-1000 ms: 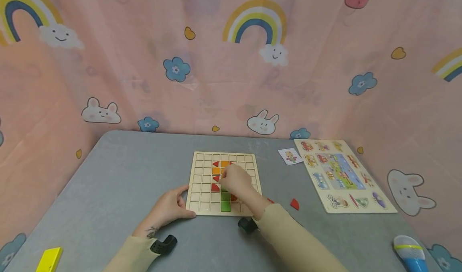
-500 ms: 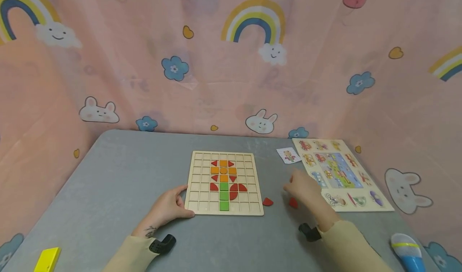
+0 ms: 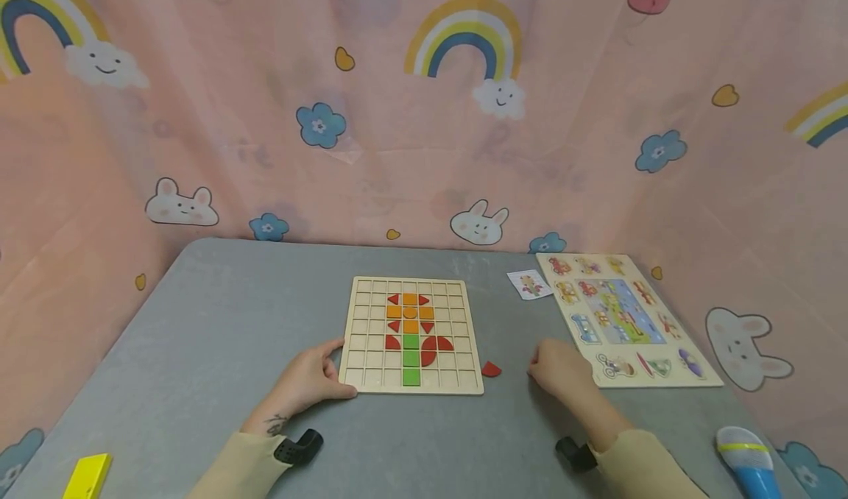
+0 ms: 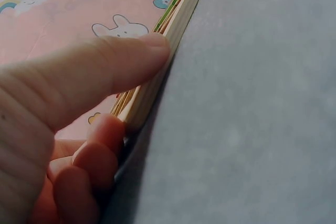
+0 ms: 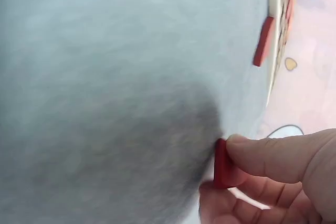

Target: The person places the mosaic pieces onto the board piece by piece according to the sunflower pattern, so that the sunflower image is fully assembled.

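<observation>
Your right hand [image 3: 559,370], lower right of centre in the head view, pinches a small red wooden piece [image 5: 223,165] between thumb and fingers, just off the grey table [image 3: 199,322]. It looks thin, stiff and light, probably smooth-faced, so hold its edges. Your left hand [image 3: 308,377] grips the near-left corner of the wooden grid board [image 3: 367,337], thumb on its edge. Another red quarter-circle piece [image 3: 491,369] lies just right of the board.

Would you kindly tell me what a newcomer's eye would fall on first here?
The wooden grid board at the table's centre, bearing a red, orange and green flower of tiles. The left hand grips its near-left corner, while the right hand pinches a red piece beside the board.
</observation>
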Demonstrator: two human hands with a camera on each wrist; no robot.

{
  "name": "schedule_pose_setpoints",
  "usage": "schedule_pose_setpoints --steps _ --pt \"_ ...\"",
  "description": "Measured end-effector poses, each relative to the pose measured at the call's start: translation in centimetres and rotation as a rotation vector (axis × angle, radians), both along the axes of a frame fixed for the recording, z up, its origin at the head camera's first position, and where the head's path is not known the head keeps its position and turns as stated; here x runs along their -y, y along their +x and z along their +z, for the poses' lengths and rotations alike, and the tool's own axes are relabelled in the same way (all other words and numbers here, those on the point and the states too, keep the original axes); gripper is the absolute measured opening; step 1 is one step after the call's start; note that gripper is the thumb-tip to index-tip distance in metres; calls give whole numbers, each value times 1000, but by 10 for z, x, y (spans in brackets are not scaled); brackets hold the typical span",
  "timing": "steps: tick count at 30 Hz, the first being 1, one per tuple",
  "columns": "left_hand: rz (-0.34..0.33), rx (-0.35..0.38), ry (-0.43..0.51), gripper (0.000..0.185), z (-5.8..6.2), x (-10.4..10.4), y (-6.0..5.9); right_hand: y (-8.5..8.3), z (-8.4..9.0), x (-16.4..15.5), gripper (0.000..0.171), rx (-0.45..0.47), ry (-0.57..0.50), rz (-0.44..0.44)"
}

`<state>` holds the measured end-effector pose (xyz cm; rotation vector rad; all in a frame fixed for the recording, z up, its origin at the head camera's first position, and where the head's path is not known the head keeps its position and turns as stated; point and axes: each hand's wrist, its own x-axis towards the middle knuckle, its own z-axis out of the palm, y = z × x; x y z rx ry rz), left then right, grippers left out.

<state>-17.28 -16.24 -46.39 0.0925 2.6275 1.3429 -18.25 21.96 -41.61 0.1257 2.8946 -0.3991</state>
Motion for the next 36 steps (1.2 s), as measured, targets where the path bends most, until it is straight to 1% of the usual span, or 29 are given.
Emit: schedule_pose_setpoints --steps 4,6,8,10,13,17,19,23,25,28,32,36 --pt "6 -4 0 92 0 0 0 -9 5 12 10 -19 -53 20" --pt "8 -1 0 92 0 0 -1 -16 11 24 8 -33 -91 47" --pt "10 2 -2 92 0 0 -1 -26 19 42 4 -59 -135 96" --pt "11 4 -7 93 0 0 -1 -35 26 63 5 -87 -171 168" --pt "9 4 -15 92 -1 0 -2 -45 31 98 11 -136 -240 326" --pt "-1 0 -17 91 -2 1 -2 -52 31 139 14 -132 -306 539" --pt "-11 -5 -13 91 -3 1 -2 -54 31 157 13 -110 -292 617" --pt "-31 -14 -9 91 -3 2 -3 -59 25 185 8 -69 -204 712" --pt "-37 -14 -7 91 -2 2 -2 -61 21 194 8 -47 -167 737" --pt "-43 -14 0 91 -2 2 -2 -63 16 201 7 -26 -139 759" --pt "-43 -14 4 91 -1 2 -2 -65 11 204 10 1 -118 741" --pt "-44 -17 10 91 -1 3 -1 -66 6 206 10 -15 -69 745"
